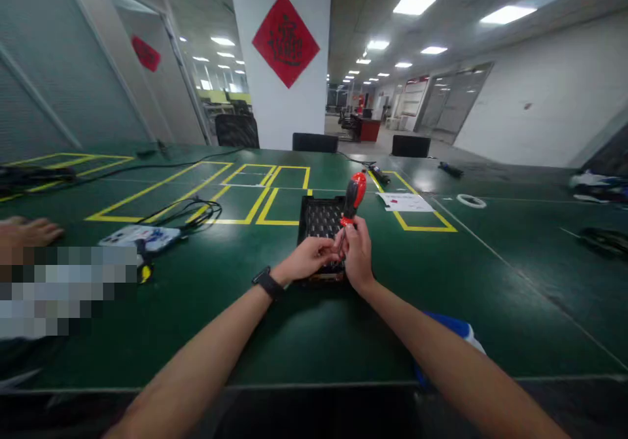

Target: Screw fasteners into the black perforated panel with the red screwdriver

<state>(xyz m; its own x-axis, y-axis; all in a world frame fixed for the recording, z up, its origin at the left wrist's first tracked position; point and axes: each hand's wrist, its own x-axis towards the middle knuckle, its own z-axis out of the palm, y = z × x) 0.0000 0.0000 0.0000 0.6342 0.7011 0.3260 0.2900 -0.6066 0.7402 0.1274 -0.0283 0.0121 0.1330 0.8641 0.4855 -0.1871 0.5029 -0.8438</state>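
Note:
A red and black screwdriver (353, 198) stands upright, handle up, over a black bit case (320, 220) on the green table (275, 334). My right hand (358, 252) is closed around the screwdriver's lower shaft. My left hand (310, 257), with a black watch on its wrist, pinches at the shaft's tip right beside the right hand; what it pinches is too small to name. Both hands hover over the near end of the case.
Yellow tape rectangles (245, 193) mark the table. A white device with cables (140, 236) lies at the left, next to another person's hand (27, 231). A paper sheet (405, 201), a tape roll (471, 200) and chairs (314, 142) sit farther back. A blue object (454, 326) lies under my right forearm.

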